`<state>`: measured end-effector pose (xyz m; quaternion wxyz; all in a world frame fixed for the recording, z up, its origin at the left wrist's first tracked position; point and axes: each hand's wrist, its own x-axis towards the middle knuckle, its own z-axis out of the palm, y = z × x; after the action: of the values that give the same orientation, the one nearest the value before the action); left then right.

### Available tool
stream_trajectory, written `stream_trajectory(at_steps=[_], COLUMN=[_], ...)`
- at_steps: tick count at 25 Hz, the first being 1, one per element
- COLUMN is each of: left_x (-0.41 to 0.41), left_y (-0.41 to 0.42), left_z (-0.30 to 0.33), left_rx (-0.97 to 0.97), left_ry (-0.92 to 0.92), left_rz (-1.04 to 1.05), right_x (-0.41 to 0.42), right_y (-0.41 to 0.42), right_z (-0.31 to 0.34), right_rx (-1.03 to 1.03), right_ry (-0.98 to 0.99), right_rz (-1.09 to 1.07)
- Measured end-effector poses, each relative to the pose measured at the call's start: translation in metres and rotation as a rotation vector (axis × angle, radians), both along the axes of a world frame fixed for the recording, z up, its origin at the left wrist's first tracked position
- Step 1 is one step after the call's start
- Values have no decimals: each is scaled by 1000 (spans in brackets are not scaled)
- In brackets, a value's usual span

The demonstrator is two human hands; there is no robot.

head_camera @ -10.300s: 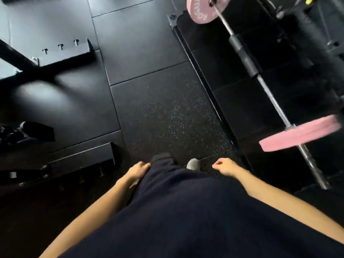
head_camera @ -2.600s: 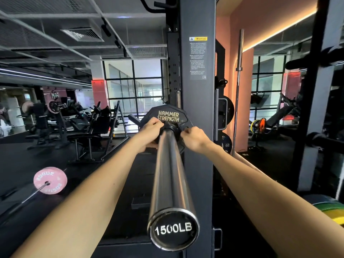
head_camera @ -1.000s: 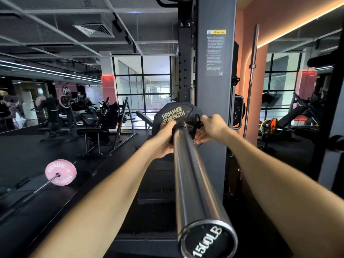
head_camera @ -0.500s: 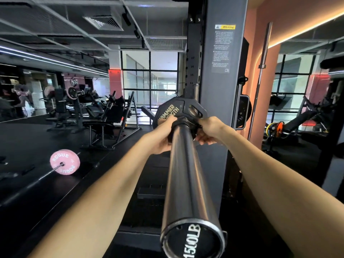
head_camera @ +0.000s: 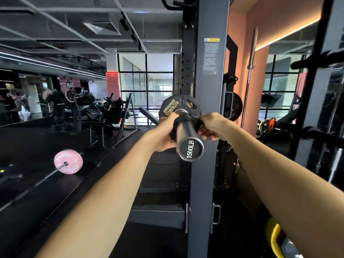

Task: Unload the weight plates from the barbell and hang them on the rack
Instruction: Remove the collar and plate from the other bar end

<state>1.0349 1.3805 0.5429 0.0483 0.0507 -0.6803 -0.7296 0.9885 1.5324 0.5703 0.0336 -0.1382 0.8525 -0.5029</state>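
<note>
A steel barbell sleeve (head_camera: 188, 135) points straight at me, its end cap reading 1500LB. A black Hammer Strength weight plate (head_camera: 175, 107) sits far along the sleeve. A black collar (head_camera: 183, 120) is on the sleeve, clear of the plate and nearer the end. My left hand (head_camera: 165, 133) grips the collar from the left, and my right hand (head_camera: 210, 125) grips it from the right. The grey rack upright (head_camera: 210, 90) stands directly behind the plate.
Another black plate (head_camera: 233, 107) hangs on the rack behind the upright. A second barbell with a pink Rogue plate (head_camera: 68, 161) lies on the floor at left. Gym benches and machines (head_camera: 104, 116) stand further back. Coloured plates (head_camera: 273, 237) show at bottom right.
Both hands have slid the collar along the sleeve toward me, away from the black plate. The sleeve looks much shorter as my view shifted.
</note>
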Motion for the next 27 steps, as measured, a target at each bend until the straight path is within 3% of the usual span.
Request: stream_trajectory(at_steps=[11, 20, 27], left_x=[129, 184, 184], left_y=[44, 71, 115], left_z=[0, 2, 5], left_rx=[110, 15, 61], left_ry=[-14, -17, 1], left_rz=[-59, -67, -42], right_x=[145, 190, 184], right_y=[46, 76, 121], right_z=[3, 5, 2], right_rx=[15, 7, -99], right_ry=[13, 38, 48], right_rz=[-36, 10, 45])
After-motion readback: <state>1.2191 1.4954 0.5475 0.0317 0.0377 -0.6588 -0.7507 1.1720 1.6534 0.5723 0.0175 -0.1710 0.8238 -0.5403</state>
